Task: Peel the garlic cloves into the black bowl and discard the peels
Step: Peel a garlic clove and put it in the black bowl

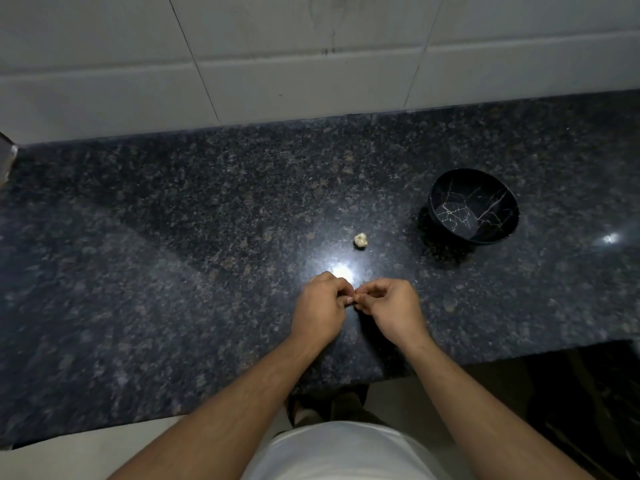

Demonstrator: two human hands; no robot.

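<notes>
— Which step is in hand?

— Peeling, by my reading. The left hand (320, 306) and right hand (391, 306) meet fingertip to fingertip low over the table (173, 237), at about 6 o'clock from the garlic piece (360, 241). Both sets of fingers (346, 295) are curled and pinched together on something tiny between them, most likely a clove, though it is almost wholly hidden, so I cannot tell how much skin is left on it.

— And the rest of the garlic?

— The small, pale, lumpy piece lies alone on the table, well apart from the hands. The black bowl (498, 206) stands at roughly 2 o'clock from the hands, upright, and seems to hold nothing yet.

— So the task is early?

— I judge so: no peeled clove shows in the bowl, and no loose peels are visible.

— What does the next move call for?

— A fine pinch and pull to strip the papery skin, then a reach up and right to drop the bare clove in the bowl, keeping the peel aside for discarding.

— Materials?

— The table is dark, speckled, polished stone with a bright glare beside the hands. The bowl is round, glossy, black with thin pale veins like cracked marble. Behind, a wall (277, 46) of plain, smooth light tiles.
</notes>
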